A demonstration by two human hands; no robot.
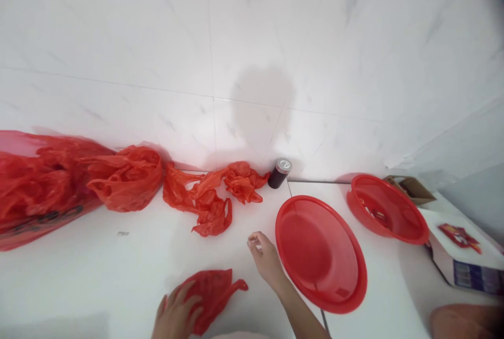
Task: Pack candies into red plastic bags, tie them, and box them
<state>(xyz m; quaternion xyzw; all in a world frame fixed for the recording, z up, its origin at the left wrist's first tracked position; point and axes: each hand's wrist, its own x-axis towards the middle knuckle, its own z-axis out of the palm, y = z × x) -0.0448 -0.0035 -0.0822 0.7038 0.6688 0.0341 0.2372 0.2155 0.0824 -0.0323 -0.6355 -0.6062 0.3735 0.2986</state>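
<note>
A crumpled red plastic bag (214,292) lies on the white table close to me. My left hand (179,310) rests over its left side with the fingers spread; its thumb is hardly visible. To the right of that bag, above the table, is my right hand (263,256). Its fingers curl loosely, with a gap beside the thumb, and I see nothing between them. Just right of my right wrist stands a large red plastic basin (303,244), with nothing visible inside.
Along the wall lie several crumpled red bags (126,179) and a big stuffed red bag (43,187). A dark drink can (279,175) stands by the wall. Farther right are a second red basin (394,208) holding small items, a cardboard box (417,190) and a white-and-purple box (464,255).
</note>
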